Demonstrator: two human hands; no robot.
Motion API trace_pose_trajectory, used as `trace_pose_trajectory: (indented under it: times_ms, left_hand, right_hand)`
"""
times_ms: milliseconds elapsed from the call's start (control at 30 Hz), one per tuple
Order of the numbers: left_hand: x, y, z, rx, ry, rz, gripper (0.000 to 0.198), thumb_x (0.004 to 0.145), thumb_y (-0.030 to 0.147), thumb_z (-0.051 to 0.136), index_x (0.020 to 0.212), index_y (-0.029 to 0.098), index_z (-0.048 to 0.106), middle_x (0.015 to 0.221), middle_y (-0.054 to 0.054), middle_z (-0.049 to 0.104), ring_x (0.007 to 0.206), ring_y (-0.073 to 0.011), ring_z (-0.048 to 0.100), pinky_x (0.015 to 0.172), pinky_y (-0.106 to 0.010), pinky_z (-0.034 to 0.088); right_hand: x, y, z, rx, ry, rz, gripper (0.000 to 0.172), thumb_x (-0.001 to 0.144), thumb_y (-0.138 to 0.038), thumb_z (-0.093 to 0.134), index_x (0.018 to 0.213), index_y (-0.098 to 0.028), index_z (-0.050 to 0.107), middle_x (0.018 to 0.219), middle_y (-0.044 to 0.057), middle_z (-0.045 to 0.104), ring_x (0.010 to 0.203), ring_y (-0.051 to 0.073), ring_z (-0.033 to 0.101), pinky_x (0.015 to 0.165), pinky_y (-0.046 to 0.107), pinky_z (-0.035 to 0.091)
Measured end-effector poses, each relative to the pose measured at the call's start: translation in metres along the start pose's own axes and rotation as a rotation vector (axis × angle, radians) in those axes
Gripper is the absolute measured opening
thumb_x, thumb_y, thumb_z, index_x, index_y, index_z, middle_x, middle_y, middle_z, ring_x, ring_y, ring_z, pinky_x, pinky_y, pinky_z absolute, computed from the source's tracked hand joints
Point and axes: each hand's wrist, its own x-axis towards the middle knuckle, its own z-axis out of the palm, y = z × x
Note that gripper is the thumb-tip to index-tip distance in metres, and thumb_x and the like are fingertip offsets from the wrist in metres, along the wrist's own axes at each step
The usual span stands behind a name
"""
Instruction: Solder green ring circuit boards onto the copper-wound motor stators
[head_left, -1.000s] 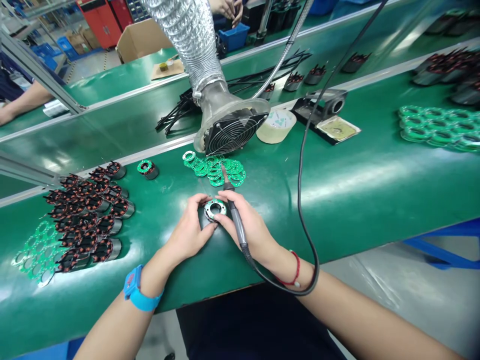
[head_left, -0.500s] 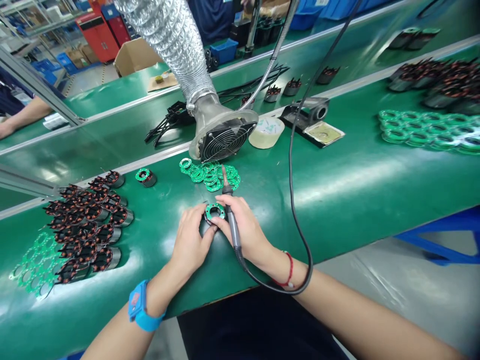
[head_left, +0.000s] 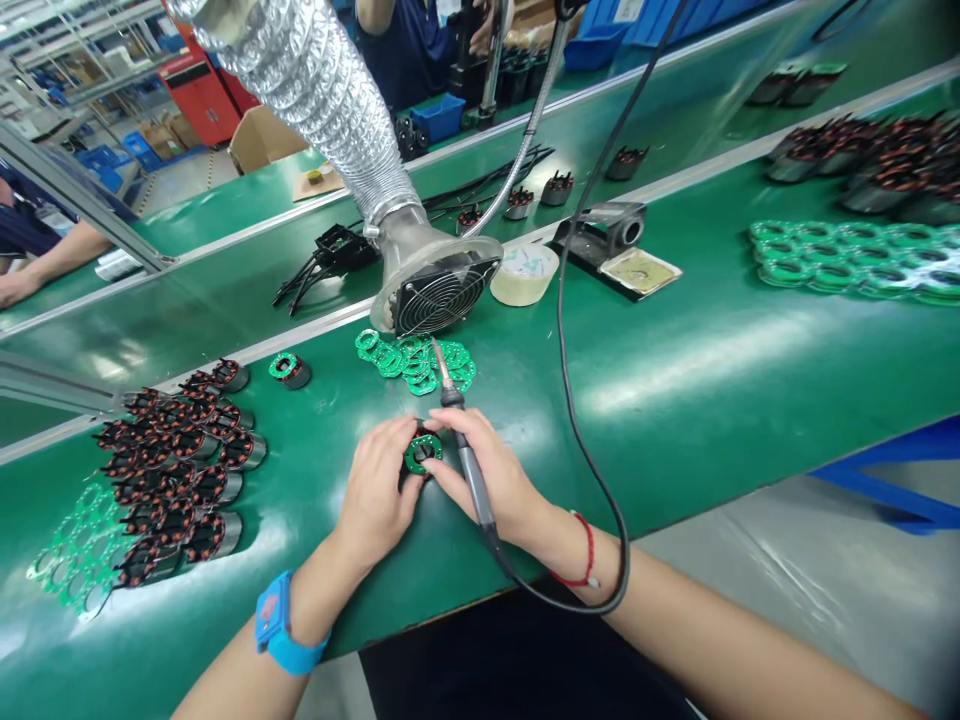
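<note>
Between my hands is a motor stator topped with a green ring-shaped circuit board [head_left: 413, 461], tilted toward me. My left hand [head_left: 377, 482] wraps its left side, thumb and fingers closed on it. My right hand [head_left: 491, 465] grips a soldering iron [head_left: 472, 468], its tip pointing away from me; that hand's thumb and fingertips also touch the board and the stator's right side. Just beyond lies a pile of loose green ring boards [head_left: 409, 362], with the iron's tip above it. Another stator with a green board [head_left: 289, 370] stands to the left.
Rows of bare stators [head_left: 184, 455] and a green board panel [head_left: 79, 550] fill the left. A fume extractor [head_left: 442, 290] hangs over the pile, beside a tape roll [head_left: 523, 274] and soldering iron stand [head_left: 619, 245]. Stacked board panels [head_left: 847, 262] lie right. The iron's cord [head_left: 574, 400] loops down.
The stator with its board has tipped toward me and shifted slightly lower in view, both hands moving with it. The soldering iron stays in my right hand.
</note>
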Motion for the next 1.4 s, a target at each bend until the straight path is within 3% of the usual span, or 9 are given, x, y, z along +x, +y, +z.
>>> trace_pose_trajectory:
  times_ms: [167,500,667,833,933,1067,1167,1267,1400]
  left_hand:
    - [-0.003,-0.007,-0.002,0.170,0.023,0.154,0.057,0.088,0.010,0.044,0.142,0.023,0.030,0.134,-0.014,0.054,0.128,-0.0267,0.048,0.101,-0.049,0.045]
    - [0.000,-0.005,-0.003,0.225,0.002,0.298,0.056,0.089,0.006,0.043,0.142,0.021,0.032,0.132,-0.014,0.057,0.130,-0.0248,0.047,0.102,-0.045,0.046]
    - [0.004,-0.009,-0.004,0.098,-0.086,0.007,0.049,0.088,0.020,0.052,0.135,0.022,0.039,0.126,-0.013,0.058,0.118,-0.0267,0.055,0.098,-0.048,0.047]
    - [0.013,-0.033,-0.022,0.250,0.093,-0.366,0.038,0.084,0.031,0.059,0.119,0.019,0.051,0.120,-0.014,0.056,0.115,-0.0301,0.051,0.098,-0.051,0.043]
    - [0.023,-0.051,-0.040,0.469,0.201,-0.482,0.049,0.082,0.032,0.059,0.128,0.017,0.046,0.135,-0.020,0.043,0.123,-0.0367,0.043,0.098,-0.058,0.038]
    - [0.044,-0.075,-0.062,0.586,-0.023,-0.569,0.060,0.080,0.032,0.061,0.135,0.016,0.041,0.140,-0.022,0.039,0.121,-0.0390,0.045,0.095,-0.057,0.040]
    - [0.063,-0.092,-0.074,0.550,-0.209,-0.638,0.052,0.080,0.034,0.063,0.128,0.017,0.049,0.132,-0.017,0.047,0.112,-0.0311,0.055,0.095,-0.045,0.044]
    - [0.089,-0.110,-0.078,0.549,-0.199,-0.686,0.036,0.083,0.036,0.060,0.113,0.016,0.058,0.118,-0.013,0.054,0.100,-0.0248,0.062,0.089,-0.036,0.048]
    - [0.140,-0.136,-0.069,0.596,-0.119,-0.777,0.037,0.087,0.039,0.057,0.114,0.014,0.056,0.122,-0.015,0.052,0.104,-0.0227,0.060,0.087,-0.034,0.050]
  right_hand:
    - [-0.001,-0.001,-0.004,0.094,0.107,0.029,0.050,0.082,-0.016,0.059,0.127,-0.027,0.039,0.097,0.003,0.059,0.090,0.019,0.060,0.086,0.039,0.052]
    - [0.003,0.004,-0.010,0.258,-0.028,0.173,0.049,0.081,-0.013,0.056,0.124,-0.026,0.038,0.093,0.001,0.057,0.084,0.014,0.060,0.082,0.033,0.054]
    - [0.002,0.004,-0.011,0.122,0.029,0.185,0.047,0.082,-0.015,0.056,0.125,-0.026,0.040,0.103,0.005,0.062,0.094,0.019,0.062,0.086,0.039,0.053]
    - [0.000,0.005,-0.011,0.044,0.132,0.140,0.045,0.084,-0.016,0.053,0.126,-0.025,0.041,0.108,0.008,0.063,0.097,0.022,0.064,0.086,0.042,0.054]
    - [0.000,0.006,-0.010,0.052,0.143,0.145,0.043,0.085,-0.016,0.052,0.126,-0.025,0.041,0.110,0.009,0.063,0.096,0.021,0.064,0.085,0.042,0.055]
    - [-0.001,0.005,-0.011,0.060,0.139,0.166,0.039,0.086,-0.017,0.052,0.123,-0.025,0.042,0.108,0.010,0.063,0.094,0.021,0.065,0.084,0.043,0.056]
    - [-0.003,0.004,-0.011,0.048,0.153,0.166,0.037,0.086,-0.019,0.051,0.122,-0.025,0.044,0.108,0.010,0.065,0.092,0.022,0.066,0.082,0.041,0.058]
    - [-0.004,0.004,-0.010,0.023,0.160,0.147,0.036,0.087,-0.021,0.050,0.122,-0.025,0.045,0.106,0.009,0.066,0.088,0.022,0.068,0.079,0.039,0.059]
    - [-0.005,0.010,-0.005,-0.068,0.157,0.073,0.034,0.087,-0.021,0.047,0.121,-0.024,0.046,0.101,0.008,0.068,0.085,0.020,0.070,0.073,0.035,0.061]
